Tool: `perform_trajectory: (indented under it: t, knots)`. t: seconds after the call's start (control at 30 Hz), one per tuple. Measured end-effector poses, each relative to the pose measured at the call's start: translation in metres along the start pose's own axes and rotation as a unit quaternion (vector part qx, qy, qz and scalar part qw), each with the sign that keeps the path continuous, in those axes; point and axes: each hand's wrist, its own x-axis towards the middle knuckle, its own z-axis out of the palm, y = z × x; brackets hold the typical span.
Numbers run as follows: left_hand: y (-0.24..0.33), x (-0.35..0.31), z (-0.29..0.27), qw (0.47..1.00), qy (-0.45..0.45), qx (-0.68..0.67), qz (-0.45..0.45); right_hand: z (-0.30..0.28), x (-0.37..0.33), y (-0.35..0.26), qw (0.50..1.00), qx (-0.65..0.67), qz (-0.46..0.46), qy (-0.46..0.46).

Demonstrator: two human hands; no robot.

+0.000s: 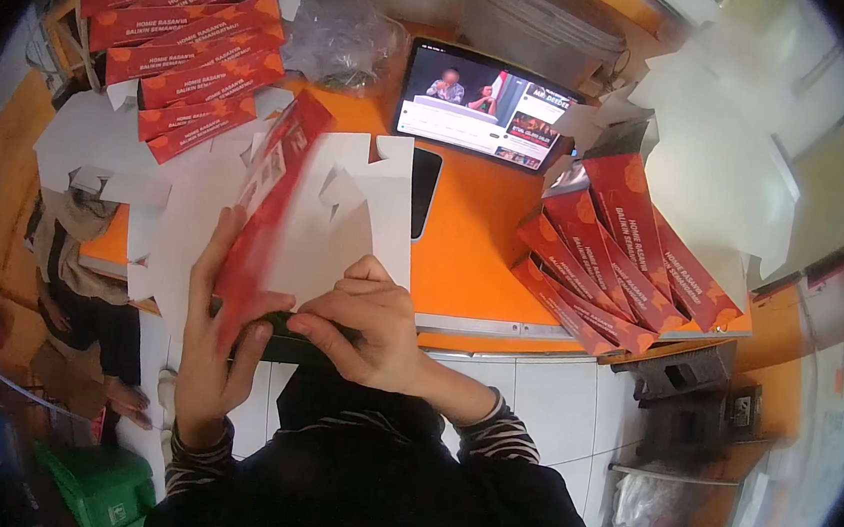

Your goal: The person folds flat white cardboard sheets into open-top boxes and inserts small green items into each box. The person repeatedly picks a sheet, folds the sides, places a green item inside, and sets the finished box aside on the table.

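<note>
My left hand (217, 351) is wrapped round a red printed carton (277, 186), thumb on its near end and fingers along its left side. The carton stands tilted, its far end up and to the right, and is smeared by motion. My right hand (364, 331) is at the carton's near end, fingers curled in and thumb and forefinger close together. Whether a flap is pinched there I cannot make out. Under the carton lie white flat cardboard blanks (345, 227) with cut edges, on the orange table (472, 268).
Stacked red cartons (184, 52) fill the far left, with more red cartons (624, 251) at the right. A tablet (486, 109) showing a video stands at the back, a dark phone (425, 194) before it. Clear plastic bags (346, 41) lie behind; a green bin (101, 486) is on the floor.
</note>
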Motion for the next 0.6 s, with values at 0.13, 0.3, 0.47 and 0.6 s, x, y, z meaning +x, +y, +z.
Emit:
perform_trajectory:
  t: [0.13, 0.3, 0.47, 0.6]
  knots:
    - [0.005, -0.009, -0.002, 0.999, -0.029, 0.026, -0.024, -0.01, 0.005, -0.007, 0.998, -0.033, -0.031, -0.051]
    - [-0.041, -0.042, 0.013, 0.992, 0.097, 0.075, -0.001, -0.013, 0.012, -0.019, 0.991, -0.045, -0.116, -0.058]
    - [-0.063, -0.054, 0.021, 0.964, 0.262, -0.021, 0.03, -0.015, 0.017, -0.008, 0.977, -0.133, -0.157, 0.06]
    - [-0.069, -0.081, 0.021, 0.972, 0.207, -0.104, -0.043, -0.023, 0.027, 0.023, 0.993, -0.06, -0.065, 0.075]
